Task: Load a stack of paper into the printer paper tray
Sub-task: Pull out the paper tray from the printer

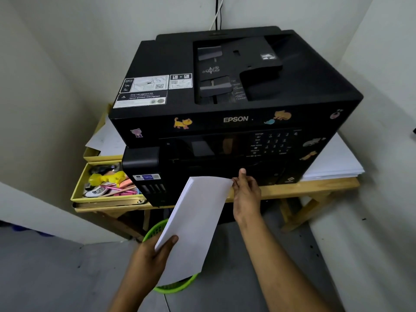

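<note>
A black Epson printer with animal stickers sits on a low wooden table. In front of its lower face I hold a white paper stack, tilted, its far edge near the printer's base. My left hand grips the stack's near left edge from below, thumb on top. My right hand pinches the stack's far right corner, fingers close to the printer's front. The printer's paper tray is not visibly pulled out; the dark front hides its outline.
A yellow tray of pens and small items stands left of the printer. Loose sheets lie behind it. Another pile of white paper rests on the table at the right. A green basket sits on the floor under the stack.
</note>
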